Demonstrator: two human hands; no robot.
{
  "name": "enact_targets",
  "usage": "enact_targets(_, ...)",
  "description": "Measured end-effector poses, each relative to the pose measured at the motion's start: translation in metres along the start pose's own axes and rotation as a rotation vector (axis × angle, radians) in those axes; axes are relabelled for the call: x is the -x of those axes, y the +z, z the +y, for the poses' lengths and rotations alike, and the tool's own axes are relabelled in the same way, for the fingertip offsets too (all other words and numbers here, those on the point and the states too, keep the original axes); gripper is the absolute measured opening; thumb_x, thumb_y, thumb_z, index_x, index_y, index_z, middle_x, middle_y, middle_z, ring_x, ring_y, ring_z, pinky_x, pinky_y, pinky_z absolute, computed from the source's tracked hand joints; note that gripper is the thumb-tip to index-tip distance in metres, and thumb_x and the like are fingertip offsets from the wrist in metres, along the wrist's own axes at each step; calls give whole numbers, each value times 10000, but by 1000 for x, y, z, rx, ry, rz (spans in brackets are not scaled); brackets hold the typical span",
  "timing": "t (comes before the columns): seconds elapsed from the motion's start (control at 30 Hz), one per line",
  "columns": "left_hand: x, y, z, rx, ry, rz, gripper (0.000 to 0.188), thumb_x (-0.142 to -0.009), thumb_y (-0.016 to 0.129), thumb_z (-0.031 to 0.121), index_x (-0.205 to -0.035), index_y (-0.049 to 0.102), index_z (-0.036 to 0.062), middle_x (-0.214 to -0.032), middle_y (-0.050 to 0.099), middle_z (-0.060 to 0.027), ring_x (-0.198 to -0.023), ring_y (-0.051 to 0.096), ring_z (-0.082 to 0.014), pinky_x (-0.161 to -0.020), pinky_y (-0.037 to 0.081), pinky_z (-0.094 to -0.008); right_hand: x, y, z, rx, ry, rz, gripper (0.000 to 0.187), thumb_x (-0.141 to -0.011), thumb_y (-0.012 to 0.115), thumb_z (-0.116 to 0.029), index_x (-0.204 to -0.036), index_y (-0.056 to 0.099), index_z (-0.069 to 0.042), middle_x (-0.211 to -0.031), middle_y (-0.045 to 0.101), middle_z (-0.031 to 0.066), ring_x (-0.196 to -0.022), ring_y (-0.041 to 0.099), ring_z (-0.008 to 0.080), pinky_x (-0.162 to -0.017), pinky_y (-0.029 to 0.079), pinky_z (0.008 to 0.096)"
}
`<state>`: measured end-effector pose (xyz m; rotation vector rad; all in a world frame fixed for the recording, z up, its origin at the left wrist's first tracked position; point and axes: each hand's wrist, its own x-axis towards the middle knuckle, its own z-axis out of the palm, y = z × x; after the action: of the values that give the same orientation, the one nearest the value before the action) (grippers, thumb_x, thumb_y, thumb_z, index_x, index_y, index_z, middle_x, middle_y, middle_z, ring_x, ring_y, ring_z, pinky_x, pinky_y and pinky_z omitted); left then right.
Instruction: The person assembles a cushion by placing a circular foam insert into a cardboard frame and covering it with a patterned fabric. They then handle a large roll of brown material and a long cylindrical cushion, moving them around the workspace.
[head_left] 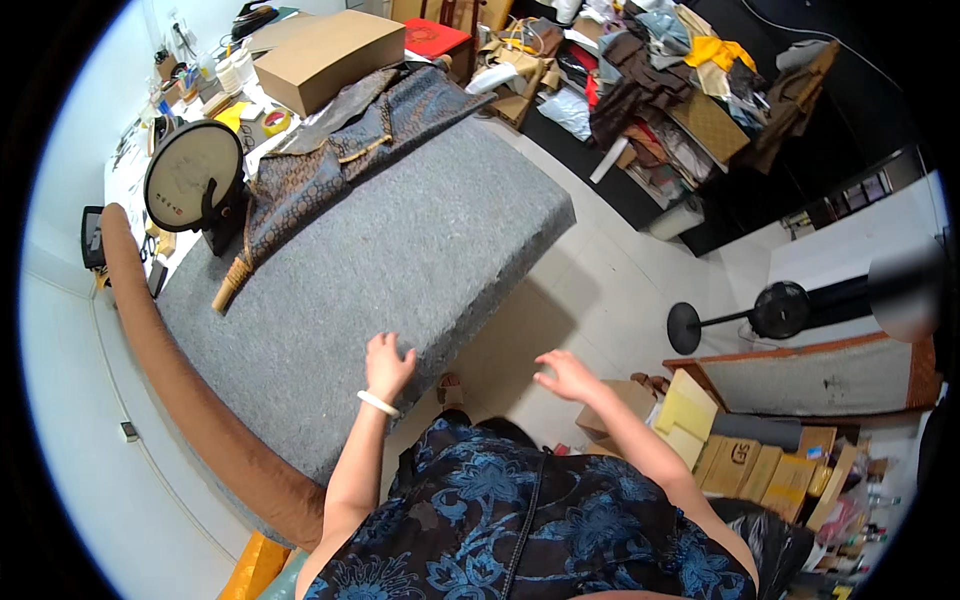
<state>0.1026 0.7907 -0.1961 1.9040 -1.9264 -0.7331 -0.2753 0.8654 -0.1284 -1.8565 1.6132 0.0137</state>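
Note:
Both my hands are in the air with nothing in them. My left hand point(388, 368), with a pale bangle point(378, 403) at its wrist, is over the near edge of a table covered in thick grey felt point(400, 230); its fingers are apart and a little bent. Out past the table's edge, above the floor, my right hand point(568, 378) has its thumb and fingers spread loosely. Farther back on the felt lies a dark blue and brown patterned cloth point(300, 190), bunched lengthwise, with a wooden stick end point(230, 287) poking out toward me.
A round drum-like disc point(193, 177) stands at the left, near a large cardboard box point(330, 60). Along the table's left side runs a long brown padded roll point(190, 385). Heaped fabric point(660, 90) fills the far right. A black fan point(780, 310) and cartons point(740, 465) stand right.

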Motion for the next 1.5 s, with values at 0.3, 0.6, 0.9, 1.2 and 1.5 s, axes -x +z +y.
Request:
enact_targets(0.3,-105,-3,75,114,-87,155,394,-844,701,240,-1148,634,-2,-1170,619,-212,-1144,542,-388,-991,441,-454,-266,-155,43,-56,-316,-4,399,-914,645,-310,-1193,652,-25,-1188,640,209,-1171,569,367,-1011,454,446)
enact_targets(0.6,-123,90,127,168,-761,361,357,-857,692,239,-1107,635,-10,-1098,644,-216,-1056,602,-387,-921,481,-456,-711,-348,20,86,-305,396,265,-847,541,-105,-1024,726,-39,-1067,695,207,-1033,656,380,-948,512,479)
enact_targets(0.9,-154,117,229,234,-985,419,355,-855,700,210,-1132,645,-5,-1111,651,-206,-1068,610,-376,-942,480,-443,-927,-394,-15,662,-353,237,502,-987,381,-163,-1487,404,-131,-1604,305,19,-1501,220,270,-1182,235,574)
enact_targets(1.2,-191,121,262,259,-1043,458,338,-861,704,206,-1112,653,-15,-1027,691,-197,-952,671,-327,-854,527,-408,-949,-400,-40,847,-535,-219,553,-737,699,-188,-1270,579,-102,-1345,567,122,-1273,518,312,-1066,393,554)
enact_targets(1.5,-332,39,289,573,-711,716,206,-917,668,115,-1079,673,-13,-981,721,-132,-918,695,-190,-822,542,-318,-759,-447,33,687,-932,24,312,-689,692,-77,-979,595,-16,-940,652,186,-887,657,388,-764,541,474)
